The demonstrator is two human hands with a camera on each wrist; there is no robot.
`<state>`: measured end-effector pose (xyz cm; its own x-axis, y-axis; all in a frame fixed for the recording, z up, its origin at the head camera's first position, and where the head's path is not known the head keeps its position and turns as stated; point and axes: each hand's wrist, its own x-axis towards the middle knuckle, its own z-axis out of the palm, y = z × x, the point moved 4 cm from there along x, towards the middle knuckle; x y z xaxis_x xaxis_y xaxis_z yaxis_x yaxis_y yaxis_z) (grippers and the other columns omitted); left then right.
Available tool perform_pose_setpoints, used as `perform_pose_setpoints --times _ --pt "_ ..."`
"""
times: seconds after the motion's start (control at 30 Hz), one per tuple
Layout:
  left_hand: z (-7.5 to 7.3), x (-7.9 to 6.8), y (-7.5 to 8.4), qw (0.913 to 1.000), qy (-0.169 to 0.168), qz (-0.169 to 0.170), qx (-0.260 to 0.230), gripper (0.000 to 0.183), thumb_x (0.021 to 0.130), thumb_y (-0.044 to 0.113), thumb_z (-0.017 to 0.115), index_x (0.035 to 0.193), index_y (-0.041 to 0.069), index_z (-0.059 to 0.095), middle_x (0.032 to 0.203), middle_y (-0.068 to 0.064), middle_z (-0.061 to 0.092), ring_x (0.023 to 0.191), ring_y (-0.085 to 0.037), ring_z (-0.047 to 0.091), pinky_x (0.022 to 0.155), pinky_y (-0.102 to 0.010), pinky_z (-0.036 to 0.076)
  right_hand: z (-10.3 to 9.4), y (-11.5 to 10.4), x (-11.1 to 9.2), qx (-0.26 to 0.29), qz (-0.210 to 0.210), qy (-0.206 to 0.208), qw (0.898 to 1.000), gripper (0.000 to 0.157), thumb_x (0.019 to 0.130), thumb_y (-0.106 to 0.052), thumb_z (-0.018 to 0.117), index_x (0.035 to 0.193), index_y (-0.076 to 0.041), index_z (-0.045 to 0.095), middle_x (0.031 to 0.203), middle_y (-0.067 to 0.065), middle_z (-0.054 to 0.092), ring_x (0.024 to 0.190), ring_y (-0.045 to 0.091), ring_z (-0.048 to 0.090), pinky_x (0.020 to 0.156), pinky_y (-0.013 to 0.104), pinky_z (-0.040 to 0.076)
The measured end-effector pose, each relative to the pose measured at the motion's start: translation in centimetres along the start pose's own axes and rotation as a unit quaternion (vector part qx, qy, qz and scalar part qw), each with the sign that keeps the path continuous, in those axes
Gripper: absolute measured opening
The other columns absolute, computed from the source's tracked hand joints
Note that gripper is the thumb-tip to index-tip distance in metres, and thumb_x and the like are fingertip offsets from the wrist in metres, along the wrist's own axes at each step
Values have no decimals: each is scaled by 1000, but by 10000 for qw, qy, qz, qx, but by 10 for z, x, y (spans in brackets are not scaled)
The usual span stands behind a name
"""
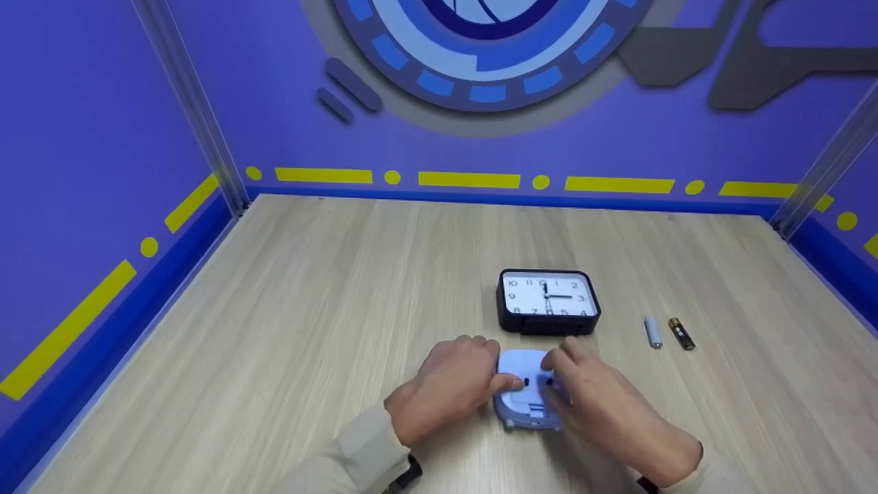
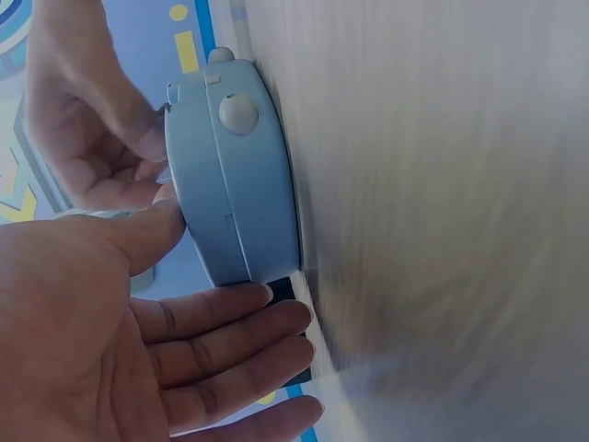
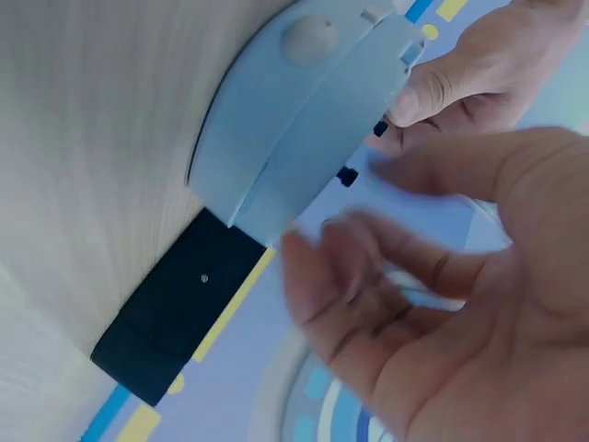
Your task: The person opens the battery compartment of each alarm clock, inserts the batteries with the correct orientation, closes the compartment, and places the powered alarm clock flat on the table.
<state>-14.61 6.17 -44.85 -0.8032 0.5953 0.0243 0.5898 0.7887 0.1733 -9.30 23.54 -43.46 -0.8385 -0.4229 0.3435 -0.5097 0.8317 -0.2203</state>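
Observation:
A light blue alarm clock (image 1: 516, 365) lies with its back up, two small black knobs (image 3: 347, 176) on it and an uncovered-looking slot (image 1: 536, 409) near its lower edge. My left hand (image 1: 456, 376) holds the clock at its left side; the thumb presses on the back near one knob and the other fingers lie along the side. Over the right part of the back is my right hand (image 1: 597, 391), blurred in the right wrist view, with loosely bent fingers (image 3: 308, 276) apart from the knob. Nothing shows between its thumb and fingers.
Just behind stands a black rectangular clock (image 1: 547, 295) with a white dial. To the right, a pale battery (image 1: 653, 333) and a black-and-copper battery (image 1: 681, 333) lie on the wooden table (image 1: 329, 274). Blue walls (image 1: 480, 154) border the table's back and sides.

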Motion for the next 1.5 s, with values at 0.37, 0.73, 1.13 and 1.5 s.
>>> perform_pose_setpoints --times 0.37,0.73,1.13,1.5 --pt "0 0 -1 9999 -63 -13 -90 49 102 56 65 106 7 69 82 1 59 70 -13 51 60 -33 45 5 -3 -1 686 -608 -704 9933 24 92 -18 86 100 -13 65 97 -7 55 80 7 54 65 31 52" --pt "-1 0 -1 9999 -17 20 -120 48 102 55 66 106 8 69 82 1 61 71 -13 52 61 -33 45 4 -2 -1 694 -834 -367 9934 17 96 -13 81 100 -12 64 96 -5 54 78 8 53 65 31 51" --pt "-1 0 0 9999 -20 16 -152 47 102 55 66 106 8 68 84 0 61 72 -13 52 63 -33 46 -1 -7 0 92 -917 -873 9919 14 94 -15 83 104 -13 73 97 -4 53 79 10 49 63 30 49" --pt "0 1 -1 9998 -107 71 -130 47 103 54 64 110 8 68 87 -2 64 75 -14 56 65 -35 49 -2 -12 -4 -238 -1516 -189 9880 11 92 -15 84 97 -10 75 92 -2 53 71 10 48 54 29 45"
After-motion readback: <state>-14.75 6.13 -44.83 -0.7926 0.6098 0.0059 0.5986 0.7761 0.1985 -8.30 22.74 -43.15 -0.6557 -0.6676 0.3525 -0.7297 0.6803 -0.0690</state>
